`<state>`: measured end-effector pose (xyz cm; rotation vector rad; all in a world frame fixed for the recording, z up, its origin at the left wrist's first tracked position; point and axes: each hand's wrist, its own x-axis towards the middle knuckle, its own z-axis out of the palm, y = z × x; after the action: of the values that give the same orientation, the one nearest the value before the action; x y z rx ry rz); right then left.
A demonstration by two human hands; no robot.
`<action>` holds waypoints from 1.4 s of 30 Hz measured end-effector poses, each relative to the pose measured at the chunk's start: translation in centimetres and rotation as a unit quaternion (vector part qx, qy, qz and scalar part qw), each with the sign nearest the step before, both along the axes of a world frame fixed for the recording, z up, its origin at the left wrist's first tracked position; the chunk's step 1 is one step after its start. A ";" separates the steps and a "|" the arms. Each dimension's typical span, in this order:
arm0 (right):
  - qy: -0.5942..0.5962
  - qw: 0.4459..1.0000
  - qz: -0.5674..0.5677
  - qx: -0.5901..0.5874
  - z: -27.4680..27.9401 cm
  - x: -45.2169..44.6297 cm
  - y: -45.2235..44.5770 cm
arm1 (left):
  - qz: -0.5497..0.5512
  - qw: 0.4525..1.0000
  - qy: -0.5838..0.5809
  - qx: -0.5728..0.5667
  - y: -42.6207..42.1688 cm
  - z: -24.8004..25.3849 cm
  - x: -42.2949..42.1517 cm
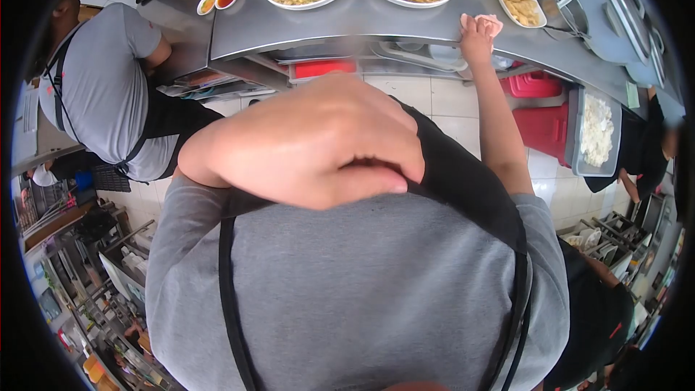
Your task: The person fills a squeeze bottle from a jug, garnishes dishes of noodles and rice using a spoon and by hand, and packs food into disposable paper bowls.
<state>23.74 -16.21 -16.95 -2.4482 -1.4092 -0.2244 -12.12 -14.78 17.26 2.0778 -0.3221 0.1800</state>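
Your right hand point(476, 42) has its grip pressed around the pink cloth point(494, 25) on the bench point(311, 35), to the right of the noodle plate point(416, 4) and a bit closer to you. The cloth is bunched, so no long side shows. Your left hand point(318, 141) is up on your side of the plate, well apart from the cloth; its grip is curled narrow, and I can't tell if it holds anything.
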 end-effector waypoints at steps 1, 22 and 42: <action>0.002 1.000 -0.002 -0.007 -0.1 0.1 0.0 | 0.007 0.999 0.016 -0.040 0.1 -0.2 0.2; -0.016 1.000 -0.007 -0.020 0.1 -0.1 0.0 | 0.216 0.968 0.002 -0.127 -0.1 0.2 0.7; -0.032 0.999 0.011 0.024 1.6 -1.0 -0.4 | 0.035 0.984 -0.174 -0.014 -2.8 -1.1 3.3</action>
<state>22.70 -16.58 -15.39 -2.4058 -1.4379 -0.3320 -8.86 -17.59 16.20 2.0263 -0.4538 0.5920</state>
